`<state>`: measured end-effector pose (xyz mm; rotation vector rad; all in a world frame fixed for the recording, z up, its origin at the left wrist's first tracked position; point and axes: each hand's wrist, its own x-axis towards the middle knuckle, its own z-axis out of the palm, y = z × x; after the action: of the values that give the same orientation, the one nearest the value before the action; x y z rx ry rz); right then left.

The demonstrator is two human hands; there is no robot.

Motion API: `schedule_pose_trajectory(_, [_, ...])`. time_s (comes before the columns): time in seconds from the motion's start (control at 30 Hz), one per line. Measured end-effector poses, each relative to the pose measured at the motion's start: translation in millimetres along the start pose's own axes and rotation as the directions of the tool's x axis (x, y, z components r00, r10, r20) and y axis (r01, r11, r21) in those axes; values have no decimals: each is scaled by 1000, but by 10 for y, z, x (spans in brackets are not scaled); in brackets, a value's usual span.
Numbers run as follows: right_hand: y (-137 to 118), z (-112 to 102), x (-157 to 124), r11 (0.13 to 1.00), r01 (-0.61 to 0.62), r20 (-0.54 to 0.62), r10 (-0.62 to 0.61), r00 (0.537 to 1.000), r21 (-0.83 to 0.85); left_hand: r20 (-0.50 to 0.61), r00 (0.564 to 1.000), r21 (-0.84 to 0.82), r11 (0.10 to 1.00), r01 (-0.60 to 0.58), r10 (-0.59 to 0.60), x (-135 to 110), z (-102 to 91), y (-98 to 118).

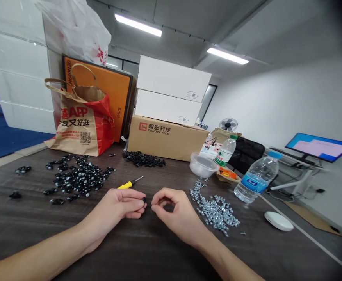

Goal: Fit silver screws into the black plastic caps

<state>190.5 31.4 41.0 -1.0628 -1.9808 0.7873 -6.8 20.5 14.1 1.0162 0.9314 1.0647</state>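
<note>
- The left hand (115, 205) is closed in a pinch, gripping a small black part (144, 200) between thumb and fingertips.
- The right hand (175, 212) is half curled, with its fingertips just beside the left hand's pinch. Nothing shows in it, but whether it holds something tiny is impossible to tell.
- A yellow-handled screwdriver (131, 182) lies on the dark wood-grain table (21, 222) just beyond the left hand, its tip pointing toward the right hand's side.
- A wide scatter of small black parts (79, 179) lies beyond and to the left of the left hand.
- A tighter heap of black parts (144, 159) sits farther ahead, between both hands and a cardboard box (166, 136).
- A spread of silver fasteners (216, 212) lies just right of the right hand.
- Beyond those fasteners stand a clear plastic bowl (203, 164) and a water bottle (257, 178) lying on its side.
</note>
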Motion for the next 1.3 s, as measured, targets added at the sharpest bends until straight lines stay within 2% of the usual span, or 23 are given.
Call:
schedule_pose_trajectory(0.13, [13, 9, -16, 983, -45, 9, 44, 999, 181, 28, 1000, 4, 1000, 3, -3, 1, 4, -16])
schedule_pose_trajectory(0.33, [60, -7, 1, 906, -129, 131, 82, 988, 404, 58, 998, 8, 1000, -15, 14, -16, 35, -4])
schedule_pose_trajectory(0.47, [113, -24, 36, 858, -165, 190, 81, 978, 486, 94, 995, 4, 1000, -18, 18, -35, 42, 17])
schedule_pose_trajectory(0.63, [129, -52, 58, 829, -182, 229, 67, 971, 529, 138, 990, 7, 1000, -25, 23, -48, 56, 42])
schedule_pose_trajectory(0.83, [134, -55, 65, 817, -203, 257, 70, 964, 540, 142, 989, 16, 999, -34, 32, -61, 67, 47])
schedule_pose_trajectory(1.3, [154, -14, 39, 821, -207, 245, 85, 966, 532, 140, 985, 92, 989, -113, 99, -89, 85, 84])
